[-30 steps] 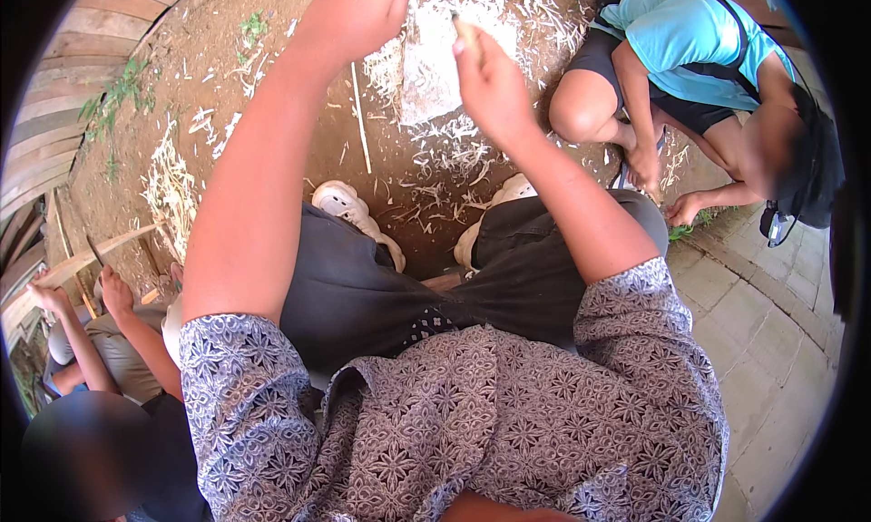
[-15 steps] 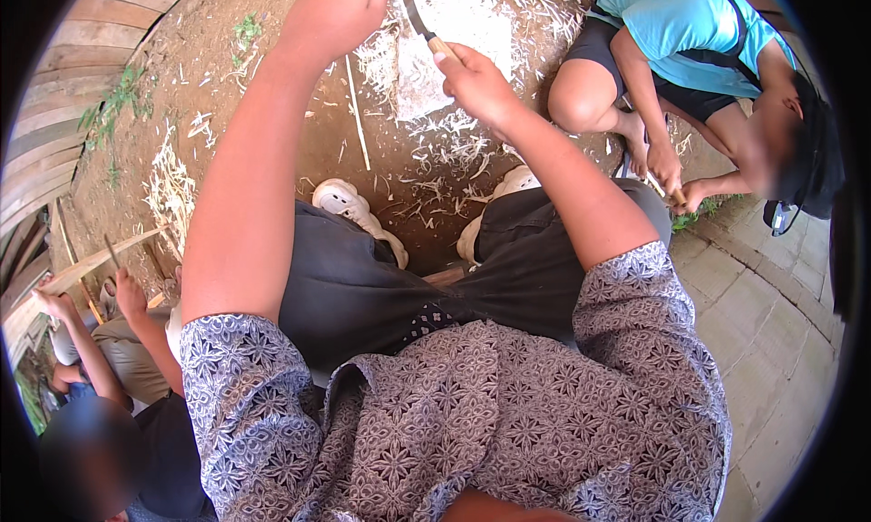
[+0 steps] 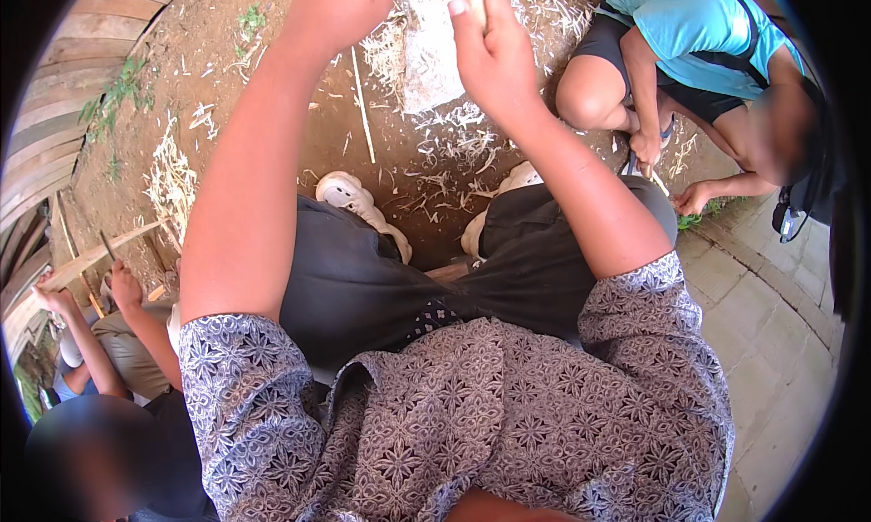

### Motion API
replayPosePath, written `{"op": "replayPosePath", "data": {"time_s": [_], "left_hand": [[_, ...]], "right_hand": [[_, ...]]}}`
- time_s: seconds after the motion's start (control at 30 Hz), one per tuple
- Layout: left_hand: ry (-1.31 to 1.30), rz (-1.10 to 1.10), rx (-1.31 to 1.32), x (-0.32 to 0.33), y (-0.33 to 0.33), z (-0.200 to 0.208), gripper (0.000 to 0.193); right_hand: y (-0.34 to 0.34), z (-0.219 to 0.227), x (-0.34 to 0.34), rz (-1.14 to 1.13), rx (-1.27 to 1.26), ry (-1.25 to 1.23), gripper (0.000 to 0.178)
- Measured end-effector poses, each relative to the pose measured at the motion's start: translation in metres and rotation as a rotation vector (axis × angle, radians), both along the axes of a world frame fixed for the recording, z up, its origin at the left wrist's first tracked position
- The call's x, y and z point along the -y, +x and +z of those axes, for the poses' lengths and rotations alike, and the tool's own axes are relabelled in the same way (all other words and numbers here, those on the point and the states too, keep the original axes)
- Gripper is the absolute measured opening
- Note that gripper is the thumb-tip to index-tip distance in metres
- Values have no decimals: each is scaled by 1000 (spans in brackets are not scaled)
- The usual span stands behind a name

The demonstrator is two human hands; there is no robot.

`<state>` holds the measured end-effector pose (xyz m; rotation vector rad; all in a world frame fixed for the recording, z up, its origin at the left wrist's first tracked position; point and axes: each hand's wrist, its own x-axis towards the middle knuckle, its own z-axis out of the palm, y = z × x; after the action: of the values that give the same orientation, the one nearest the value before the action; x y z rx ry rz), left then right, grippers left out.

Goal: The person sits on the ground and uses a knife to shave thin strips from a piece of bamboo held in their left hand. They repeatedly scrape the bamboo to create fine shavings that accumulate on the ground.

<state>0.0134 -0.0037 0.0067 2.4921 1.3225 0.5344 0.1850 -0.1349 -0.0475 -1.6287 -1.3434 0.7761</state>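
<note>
Two hands (image 3: pixel 494 55) over curly pale shavings (image 3: pixel 454 123)

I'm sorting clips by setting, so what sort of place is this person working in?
Probably an outdoor yard used for hand woodworking. The ground is bare earth littered with pale wood shavings, a wooden plank wall curves along the left, and a person in a turquoise shirt crouches nearby beside paving slabs.
</note>
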Motion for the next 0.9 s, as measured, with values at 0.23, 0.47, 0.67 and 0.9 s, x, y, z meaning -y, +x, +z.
{"op": "replayPosePath", "data": {"time_s": [0.23,0.47,0.67,0.9], "left_hand": [[56,-37,11,-6,2,0,22],[-4,-56,-11,-7,1,3,22],[-50,-35,-35,-1,-1,6,22],[47,-30,-21,-2,3,2,22]], "right_hand": [[-4,4,1,51,269,-151,43],[6,10,-10,193,326,-509,44],[9,18,-10,-74,-63,57,41],[12,6,-8,97,238,-416,44]]}}
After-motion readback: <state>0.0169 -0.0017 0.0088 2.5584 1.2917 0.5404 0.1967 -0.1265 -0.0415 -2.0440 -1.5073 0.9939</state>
